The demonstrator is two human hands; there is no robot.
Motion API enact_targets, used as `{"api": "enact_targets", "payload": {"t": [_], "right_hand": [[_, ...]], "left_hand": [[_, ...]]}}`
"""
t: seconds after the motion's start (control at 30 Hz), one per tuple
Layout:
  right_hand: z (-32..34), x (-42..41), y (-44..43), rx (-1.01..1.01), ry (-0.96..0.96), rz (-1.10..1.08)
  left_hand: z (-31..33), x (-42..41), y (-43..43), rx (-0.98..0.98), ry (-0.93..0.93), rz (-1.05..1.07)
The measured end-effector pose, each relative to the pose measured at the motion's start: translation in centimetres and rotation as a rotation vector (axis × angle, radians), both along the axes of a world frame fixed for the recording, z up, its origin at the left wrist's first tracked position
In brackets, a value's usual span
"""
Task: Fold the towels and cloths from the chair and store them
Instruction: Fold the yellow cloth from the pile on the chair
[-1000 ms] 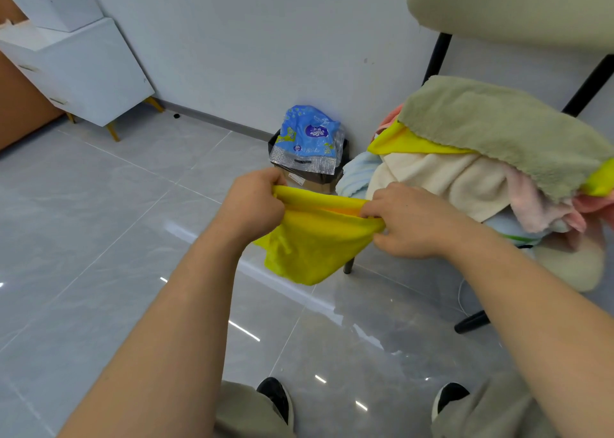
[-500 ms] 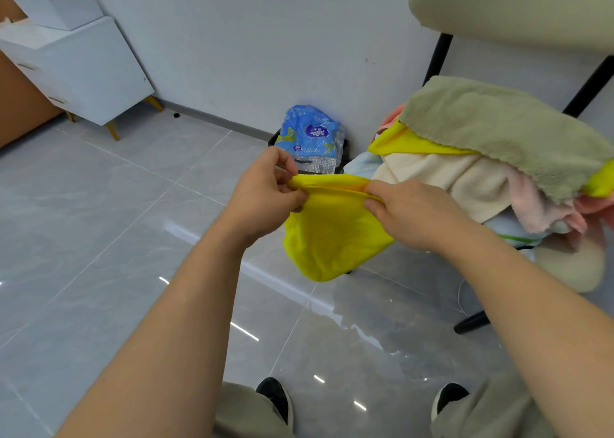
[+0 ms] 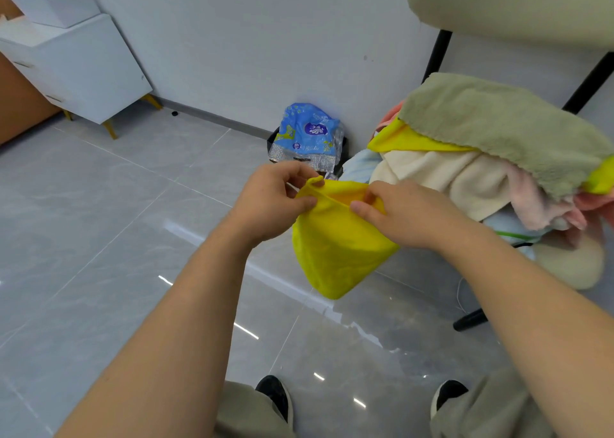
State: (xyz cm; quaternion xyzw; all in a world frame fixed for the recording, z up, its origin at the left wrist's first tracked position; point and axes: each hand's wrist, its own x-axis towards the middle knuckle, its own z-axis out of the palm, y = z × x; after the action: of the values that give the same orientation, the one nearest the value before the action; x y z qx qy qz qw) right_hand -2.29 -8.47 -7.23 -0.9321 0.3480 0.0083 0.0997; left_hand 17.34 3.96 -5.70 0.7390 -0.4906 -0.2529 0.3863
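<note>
Checker: Progress on the task?

Folder: Early stage, by our judgement. We hold one yellow cloth point(image 3: 335, 251) in the air over the floor point(image 3: 99, 238), just left of the chair point(image 3: 515, 5). It appears doubled and hangs from its top edge, so we rate the fold as begun, not finished.

Checker: Grip state?

Folder: Left hand point(image 3: 269, 205) pinches the top edge at its left end, thumb against fingers. Right hand point(image 3: 402, 218) pinches the same edge at its right end. The hands are near each other, not touching.

Checker: What is left?

Folder: Most of it. Several pieces lie heaped on the chair: a green towel point(image 3: 498, 128) on top, then a second yellow cloth point(image 3: 408, 138), a cream towel point(image 3: 442, 178) and a pink cloth point(image 3: 538, 201). None looks folded. We see no folded stack, and we cannot tell where storage is.

Checker: Surface and room?

Folder: Grey glossy tiles with light glare. A pale wall point(image 3: 249, 39) stands behind. A bin point(image 3: 344, 153) holding a blue packet point(image 3: 307, 132) stands at the wall, beyond the cloth. A white cabinet point(image 3: 83, 69) stands far left on slim legs.
</note>
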Motion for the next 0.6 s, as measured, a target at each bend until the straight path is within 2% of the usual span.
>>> {"api": "enact_targets", "payload": {"t": [0.1,0.27,0.43,0.6], "right_hand": [[0.0,-0.1,-0.1,0.026,0.009,-0.011],[-0.1,-0.4,-0.7,0.120,0.135,0.033],[-0.7,-0.6,-1.5,0.095,0.136,0.079],[-1.0,-0.9,-2.0,0.029,0.092,-0.004]], "left_hand": [[-0.2,0.0,-0.1,-0.022,-0.028,0.025],[-0.2,0.0,-0.1,-0.051,-0.166,0.134],[0.3,0.0,0.1,-0.056,-0.288,0.164],[0.7,0.3,0.6,0.070,-0.217,0.037]]}}
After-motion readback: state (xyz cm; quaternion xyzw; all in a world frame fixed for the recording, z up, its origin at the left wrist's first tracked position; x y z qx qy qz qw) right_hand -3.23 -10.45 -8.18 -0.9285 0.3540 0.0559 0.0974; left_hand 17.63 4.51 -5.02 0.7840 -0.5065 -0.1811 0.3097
